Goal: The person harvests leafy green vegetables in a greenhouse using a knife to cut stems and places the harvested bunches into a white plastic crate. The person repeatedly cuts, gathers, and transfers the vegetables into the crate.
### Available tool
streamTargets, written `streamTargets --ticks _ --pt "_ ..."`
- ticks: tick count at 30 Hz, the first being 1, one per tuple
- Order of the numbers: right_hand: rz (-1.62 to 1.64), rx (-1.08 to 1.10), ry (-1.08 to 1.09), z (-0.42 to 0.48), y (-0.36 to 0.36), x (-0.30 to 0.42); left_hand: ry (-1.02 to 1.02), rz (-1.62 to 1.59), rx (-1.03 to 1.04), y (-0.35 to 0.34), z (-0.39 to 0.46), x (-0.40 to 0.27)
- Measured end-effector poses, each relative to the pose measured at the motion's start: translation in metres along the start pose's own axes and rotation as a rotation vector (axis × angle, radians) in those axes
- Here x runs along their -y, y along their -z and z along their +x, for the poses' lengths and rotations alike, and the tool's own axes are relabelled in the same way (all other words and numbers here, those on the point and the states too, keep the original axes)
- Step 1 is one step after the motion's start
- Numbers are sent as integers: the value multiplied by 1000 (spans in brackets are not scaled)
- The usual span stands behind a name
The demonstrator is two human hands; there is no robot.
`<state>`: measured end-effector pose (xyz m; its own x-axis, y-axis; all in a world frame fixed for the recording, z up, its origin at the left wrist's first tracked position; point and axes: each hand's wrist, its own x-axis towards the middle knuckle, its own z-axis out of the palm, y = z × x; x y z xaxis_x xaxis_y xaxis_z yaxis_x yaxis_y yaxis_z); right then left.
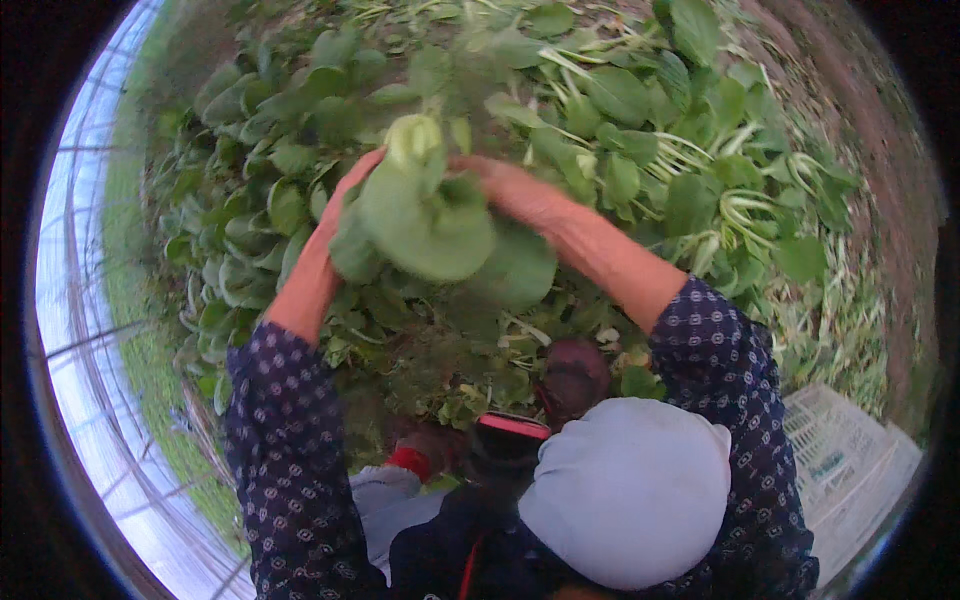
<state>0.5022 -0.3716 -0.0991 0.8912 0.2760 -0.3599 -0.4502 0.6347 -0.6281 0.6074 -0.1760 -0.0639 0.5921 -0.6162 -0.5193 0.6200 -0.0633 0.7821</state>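
A head of leafy greens (427,217) with broad leaves and a pale green base is held up before me, its base pointing away and its leaves hanging toward my body. My left hand (367,165) is at the left side of the base, mostly hidden behind the leaves. On the other side, my right hand (476,169) reaches to the base and is blurred, so its finger pose and whether it touches the plant cannot be told. Both forearms reach forward from dark patterned sleeves.
Growing leafy plants (247,247) stand at the left. Cut greens with pale stalks (675,157) lie in piles at the right. A pale plastic crate (847,465) sits at the lower right. Plastic sheeting on a frame (82,300) curves along the left edge. A dark shoe (576,375) is below.
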Motion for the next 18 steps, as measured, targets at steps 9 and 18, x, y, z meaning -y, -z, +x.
streamTargets --ticks 9,18 --pt "-222 5 118 -25 -15 -60 263 590 165 2 -19 1" --pt "-181 -54 113 -46 -4 -75 230 475 148 -25 -35 18"
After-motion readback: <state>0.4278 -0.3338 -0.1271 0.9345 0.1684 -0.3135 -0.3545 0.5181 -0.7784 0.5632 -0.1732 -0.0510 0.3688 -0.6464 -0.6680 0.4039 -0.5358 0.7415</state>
